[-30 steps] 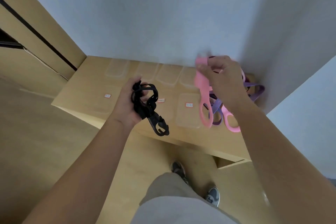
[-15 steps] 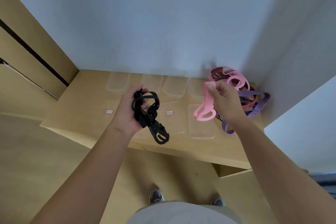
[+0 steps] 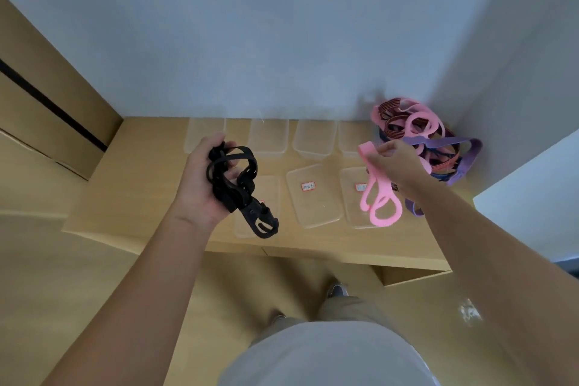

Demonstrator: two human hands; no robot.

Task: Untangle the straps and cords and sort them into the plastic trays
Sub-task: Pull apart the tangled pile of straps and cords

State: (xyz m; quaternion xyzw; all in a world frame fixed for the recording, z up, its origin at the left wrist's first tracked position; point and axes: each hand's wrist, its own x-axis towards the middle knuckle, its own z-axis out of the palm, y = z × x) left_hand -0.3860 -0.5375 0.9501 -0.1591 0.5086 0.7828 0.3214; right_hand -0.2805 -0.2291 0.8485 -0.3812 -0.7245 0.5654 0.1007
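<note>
While the left hand (image 3: 205, 185) stays out of the sorting, its fingers (image 3: 233, 173) are curled round a bundle of black straps (image 3: 233, 180), loosely coiled, with a stiff hook-shaped buckle (image 3: 264, 224) dangling off the heel of the palm at about 5 o'clock; held as a wad, probably to keep it from re-tangling until a tray is chosen. Right hand (image 3: 396, 166): fingertips pinched on the top end of a pink strap (image 3: 377, 197), which hangs free in two soft loops over the near-right tray (image 3: 352, 213). Hanging it by one end lets its own weight drop the loops open, a sensible way to check it is clear of the rest. Pink material looks flat, matte, elastic, with a slightly fuzzy edge; black looks thinner, ribbon-like, harder at the buckle. Remaining tangle (image 3: 432, 141) sits on the tabletop (image 3: 141, 172) at roughly 2 o'clock against the wall corner: more pink loops, a broad purple band (image 3: 470, 152), a striped dark-red band (image 3: 391, 105), all interlocked. Whether the held pink strap is touching that heap I cannot tell; the hand hides the join. Trays are clear thin plastic, shallow, rounded corners: a far row at 12 o'clock (image 3: 269, 138) and a near row, the middle one (image 3: 313, 210) carrying a small red-edged label (image 3: 308, 186), text unreadable. None visibly holds a strap yet, so the sorting looks barely begun.
</note>
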